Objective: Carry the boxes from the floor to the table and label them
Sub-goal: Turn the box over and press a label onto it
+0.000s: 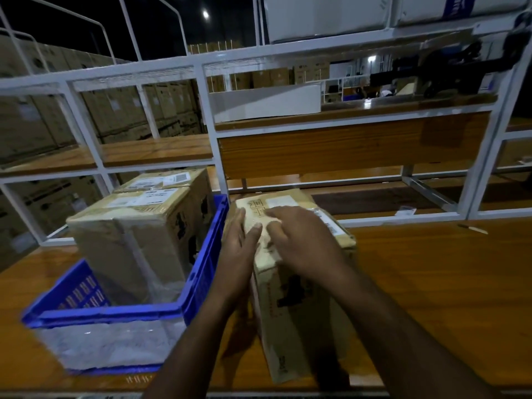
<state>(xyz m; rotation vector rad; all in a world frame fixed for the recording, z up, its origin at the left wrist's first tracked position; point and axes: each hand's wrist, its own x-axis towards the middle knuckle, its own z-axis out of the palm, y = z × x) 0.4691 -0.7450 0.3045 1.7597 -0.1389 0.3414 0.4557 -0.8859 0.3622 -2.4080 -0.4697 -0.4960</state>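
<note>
2 hands are on the cardboard box [299,298] that stands on the wooden table [431,283], just right of the blue crate [201,272]. I see my left hand [239,249] laid along the box's upper left edge with its fingers straight and flat against the top, nothing gripped. My right hand [299,240] rests on the top face, fingers bent slightly and pressing down on a pale label [267,243] near the front edge; I cannot tell whether the fingertips pinch it or only press it. Another white label [280,201] sits farther back on the same top.

Inside the crate I count 2 more boxes: 1 at the front [135,240] and 1 behind it [169,180], touching each other, both with white labels on top. The crate itself sits on the table at my left. Behind the table rises a white metal shelf frame [207,110] with wooden shelves, and stacked cartons [43,116] fill the dim space at far left.
</note>
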